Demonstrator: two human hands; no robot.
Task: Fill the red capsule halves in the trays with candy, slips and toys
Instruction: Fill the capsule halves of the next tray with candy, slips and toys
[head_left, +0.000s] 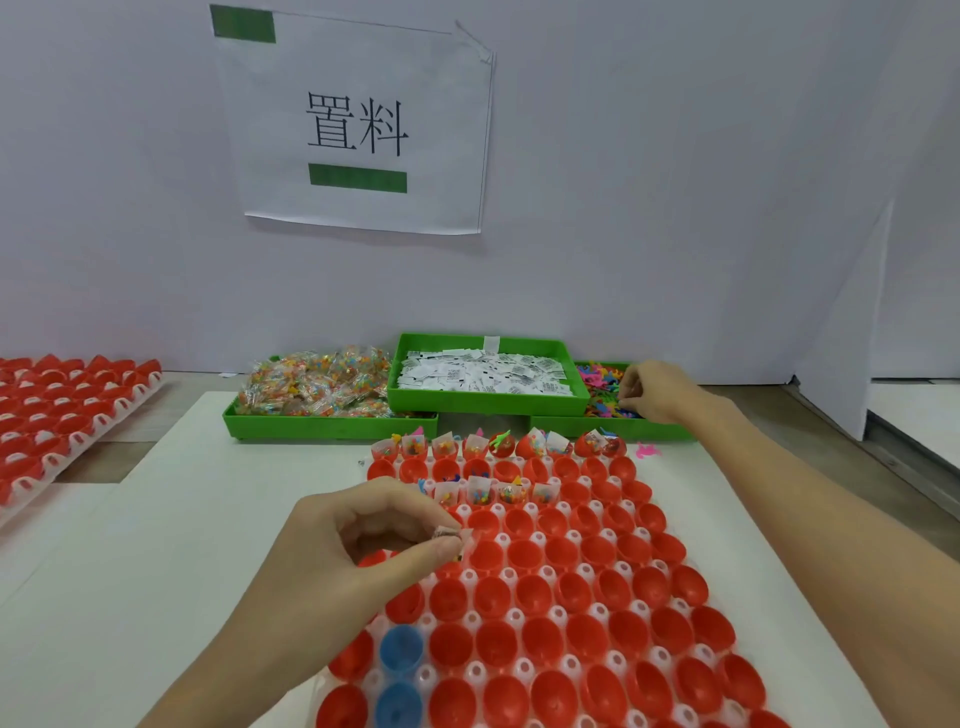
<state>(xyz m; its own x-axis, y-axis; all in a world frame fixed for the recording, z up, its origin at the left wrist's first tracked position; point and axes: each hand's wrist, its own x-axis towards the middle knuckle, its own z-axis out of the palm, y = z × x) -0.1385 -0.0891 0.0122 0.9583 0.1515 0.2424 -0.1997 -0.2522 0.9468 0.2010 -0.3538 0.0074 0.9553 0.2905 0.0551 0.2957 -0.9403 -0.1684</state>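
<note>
A white paper sign (358, 124) hangs on the pale wall (675, 182) straight ahead, printed with two large black characters, 置料. A green block (243, 23) covers its top left corner and a green bar (358, 178) sits under the characters. Its top right corner is folded over and its lower edge lifts a little off the wall. To the right, a white panel (857, 322) stands at an angle against the wall, reaching down to the wooden tabletop (810, 415). A large white sheet (171, 519) is spread over the middle of that tabletop, with bare wood showing at the left and right.
</note>
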